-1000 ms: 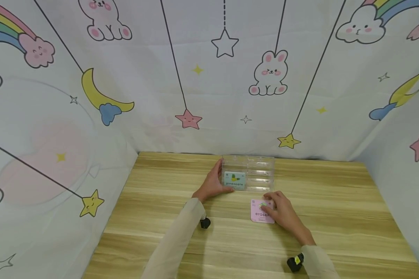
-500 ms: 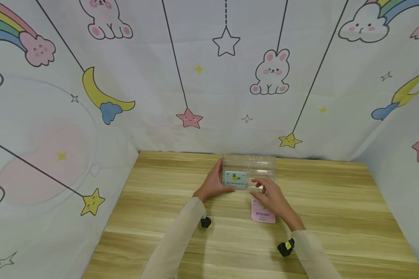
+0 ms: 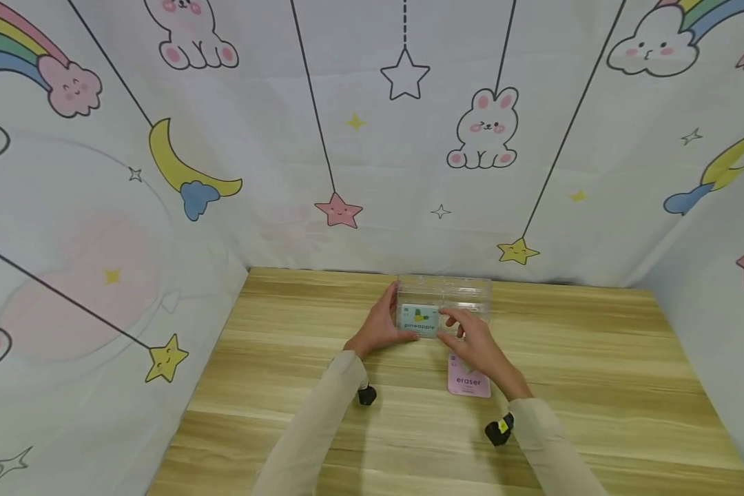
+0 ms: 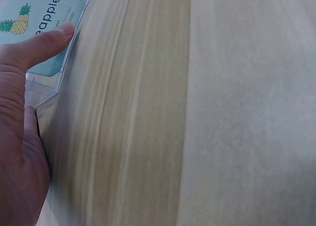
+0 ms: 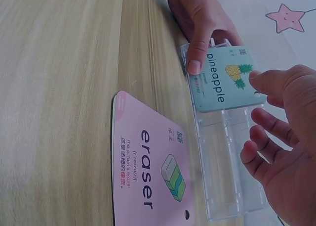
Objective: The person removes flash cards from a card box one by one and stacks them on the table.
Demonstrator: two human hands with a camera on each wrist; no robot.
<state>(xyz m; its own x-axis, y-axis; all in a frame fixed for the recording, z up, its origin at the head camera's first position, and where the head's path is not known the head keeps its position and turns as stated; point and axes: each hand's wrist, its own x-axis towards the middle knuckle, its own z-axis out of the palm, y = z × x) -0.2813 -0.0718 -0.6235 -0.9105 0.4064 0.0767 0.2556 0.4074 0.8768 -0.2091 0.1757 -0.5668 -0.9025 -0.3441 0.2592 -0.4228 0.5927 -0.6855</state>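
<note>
A clear plastic compartment box lies near the back of the table. In its front left section sits a pale green pineapple flashcard, seemingly the top of a stack. My left hand grips the box's left end, its thumb across the card's lower edge and its fingers around the side. At the card's right edge is my right hand; one fingertip touches the card there while the other fingers hang loosely bent over the box. Partly beneath that hand, a pink eraser flashcard lies on the table.
The wood-grain table reaches to a white cloth backdrop printed with stars, rabbits and rainbows. Cloth also hangs at both sides. A black wrist camera is strapped on the right wrist, another on the left.
My right hand has moved left and away from the pink eraser card, up to the right edge of the pineapple card. The left hand keeps its grip on the box.
</note>
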